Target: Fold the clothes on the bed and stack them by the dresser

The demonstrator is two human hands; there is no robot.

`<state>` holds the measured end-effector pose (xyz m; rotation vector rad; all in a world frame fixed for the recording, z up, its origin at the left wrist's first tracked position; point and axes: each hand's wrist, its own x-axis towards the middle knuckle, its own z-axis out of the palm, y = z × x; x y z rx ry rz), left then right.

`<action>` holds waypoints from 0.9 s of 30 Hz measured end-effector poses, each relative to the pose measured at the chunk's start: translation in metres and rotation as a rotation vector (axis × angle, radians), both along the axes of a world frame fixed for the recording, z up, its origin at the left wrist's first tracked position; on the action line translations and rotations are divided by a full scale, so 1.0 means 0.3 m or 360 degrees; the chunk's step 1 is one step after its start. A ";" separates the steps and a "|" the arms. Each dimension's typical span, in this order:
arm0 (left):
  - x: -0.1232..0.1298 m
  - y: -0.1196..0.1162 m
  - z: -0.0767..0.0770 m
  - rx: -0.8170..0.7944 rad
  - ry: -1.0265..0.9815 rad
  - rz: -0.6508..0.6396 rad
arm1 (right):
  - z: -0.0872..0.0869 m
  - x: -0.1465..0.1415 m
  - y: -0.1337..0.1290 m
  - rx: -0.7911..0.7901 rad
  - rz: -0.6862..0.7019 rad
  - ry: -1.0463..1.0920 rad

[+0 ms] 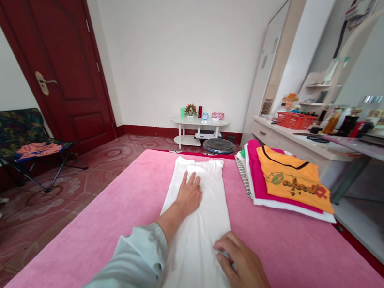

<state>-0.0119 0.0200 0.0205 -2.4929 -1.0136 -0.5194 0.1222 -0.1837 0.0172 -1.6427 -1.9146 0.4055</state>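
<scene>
A white garment [205, 225] lies lengthwise on the pink bedspread, folded into a long narrow strip with creases along it. My left hand [188, 194] rests flat on its upper part, fingers stretched out near the far end. Closer to me, my right hand [244, 268] is at the garment's right side, thumb and forefinger curled together in a pinch on the cloth. To the right sits a stack of folded clothes, topped by an orange shirt [289, 177] with printed lettering; a magenta piece [257, 172] lies beneath it.
The pink bedspread [122, 210] extends around the garment. Along the right stands a dressing table [310, 144] with a red basket [294, 120] and bottles. A low white table [199, 122] is by the far wall. At left are a folding chair [12, 127] and a dark red door [65, 67].
</scene>
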 end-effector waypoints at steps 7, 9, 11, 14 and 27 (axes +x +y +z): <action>-0.028 -0.008 -0.061 -0.0331 -0.0324 0.0139 | -0.008 0.011 -0.005 -0.0032 0.0013 0.0066; -0.031 -0.009 -0.069 -0.0346 -0.0387 0.0146 | -0.009 0.012 -0.001 -0.0048 0.0013 0.0035; -0.031 -0.007 -0.070 -0.0375 -0.0424 0.0156 | 0.002 0.016 0.022 -0.0091 0.0014 -0.0026; -0.031 -0.001 -0.067 -0.0402 -0.0464 0.0203 | 0.046 0.029 0.123 -0.0160 0.0004 -0.0147; -0.053 0.038 -0.063 -0.0653 -0.0827 0.0275 | -0.056 -0.028 0.680 -0.0087 -0.0269 -0.0627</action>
